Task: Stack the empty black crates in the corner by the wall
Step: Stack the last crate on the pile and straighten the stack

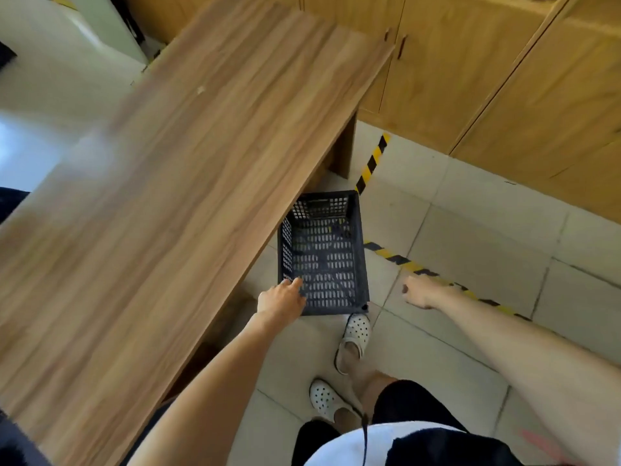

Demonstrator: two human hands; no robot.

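While only one crate (324,252) shows, lying on the floor at twelve o'clock from the feet, half under the table (174,183), no stack exists yet. Left hand (280,299) grips its near-left rim, fingers curled over. Right hand (418,294), at three o'clock, hangs loosely curled, holding nothing.

The crate (324,253) is matt black plastic with perforated walls and base. The table (188,183) top shows smooth wood-grain laminate with a faint sheen; the floor (470,264) is pale, smooth tile.
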